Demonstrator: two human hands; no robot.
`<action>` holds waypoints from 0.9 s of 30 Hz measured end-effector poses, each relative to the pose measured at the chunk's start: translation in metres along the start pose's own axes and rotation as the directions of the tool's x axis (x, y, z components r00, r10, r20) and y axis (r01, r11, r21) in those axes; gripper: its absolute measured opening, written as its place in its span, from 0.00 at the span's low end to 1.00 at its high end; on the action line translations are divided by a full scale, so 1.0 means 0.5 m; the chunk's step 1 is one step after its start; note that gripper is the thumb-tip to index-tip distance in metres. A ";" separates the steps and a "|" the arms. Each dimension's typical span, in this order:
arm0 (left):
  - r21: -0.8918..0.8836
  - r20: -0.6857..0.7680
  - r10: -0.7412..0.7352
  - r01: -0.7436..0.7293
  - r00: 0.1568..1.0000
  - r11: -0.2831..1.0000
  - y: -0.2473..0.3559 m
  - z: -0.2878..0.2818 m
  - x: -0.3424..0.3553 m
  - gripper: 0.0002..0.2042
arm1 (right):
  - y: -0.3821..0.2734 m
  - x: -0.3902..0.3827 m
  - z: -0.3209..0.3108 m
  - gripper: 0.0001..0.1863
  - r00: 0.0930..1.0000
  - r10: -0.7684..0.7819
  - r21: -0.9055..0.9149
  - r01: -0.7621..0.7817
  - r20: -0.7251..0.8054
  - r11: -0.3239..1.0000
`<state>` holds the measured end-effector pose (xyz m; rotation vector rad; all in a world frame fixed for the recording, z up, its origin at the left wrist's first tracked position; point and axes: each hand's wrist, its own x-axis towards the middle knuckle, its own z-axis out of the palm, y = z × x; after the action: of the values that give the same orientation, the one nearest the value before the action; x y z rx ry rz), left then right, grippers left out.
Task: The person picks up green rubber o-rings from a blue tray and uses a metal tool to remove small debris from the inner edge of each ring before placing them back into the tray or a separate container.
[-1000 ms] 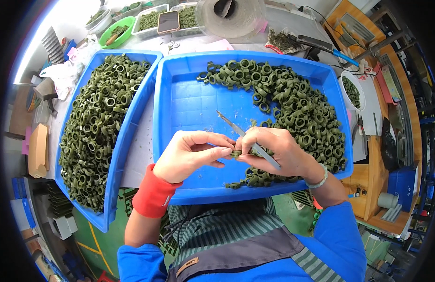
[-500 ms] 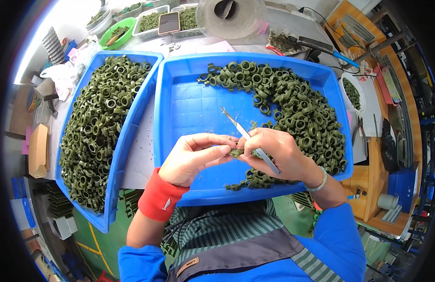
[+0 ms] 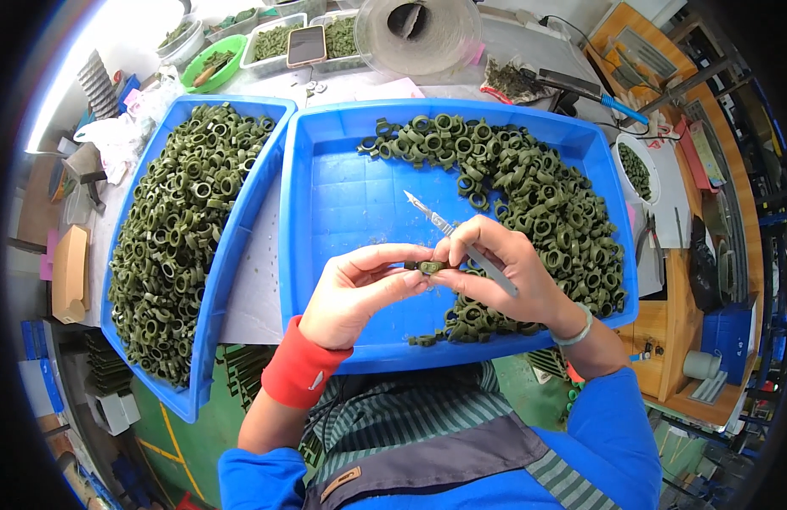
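You have one dark green ring [image 3: 430, 267] between your two hands, above the big blue tray [image 3: 351, 187]. Your left hand [image 3: 364, 285] is pinched nearly closed, thumb and fingertips on the ring's left side; your right hand [image 3: 500, 263] is curled closed around a slim knife [image 3: 441, 224], with its thumb and forefinger at the ring's other side. The blade points away past your right hand's fingers, clear of the ring, so you seem to be between cuts; too little of the ring shows to tell whether it is finished. Beyond and to the right of your right hand, a thick heap of loose rings [image 3: 563, 212] curves round the tray, while ahead of your left hand the tray's floor lies mostly bare. Well to the left of your left hand, a second tray [image 3: 228, 246] is piled with similar rings. Plenty of handling probably remains, but which pile is done and which is waiting, you cannot tell from here.
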<state>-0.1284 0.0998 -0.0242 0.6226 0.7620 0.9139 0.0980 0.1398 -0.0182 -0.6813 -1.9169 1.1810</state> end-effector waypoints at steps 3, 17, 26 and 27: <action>0.194 0.042 0.179 -0.184 0.983 0.964 -0.005 0.005 0.000 0.14 | -0.005 -0.002 0.001 0.11 0.984 0.178 0.183 -0.171 -0.021 0.968; 0.232 0.039 0.222 -0.225 0.974 0.946 -0.003 0.006 0.002 0.11 | -0.004 -0.003 -0.004 0.12 0.987 0.160 0.140 -0.163 0.033 0.977; 0.094 0.051 0.114 -0.119 0.992 0.988 -0.001 -0.008 0.002 0.11 | -0.012 0.000 -0.007 0.11 0.959 0.270 0.267 -0.284 0.087 0.921; 0.094 0.050 0.115 -0.119 0.992 0.988 -0.001 -0.008 0.002 0.11 | -0.013 0.000 -0.008 0.11 0.959 0.270 0.267 -0.284 0.087 0.921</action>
<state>-0.1309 0.1009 -0.0272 0.7775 0.7383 0.9716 0.1009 0.1393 -0.0112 -0.7931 -1.6842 1.6212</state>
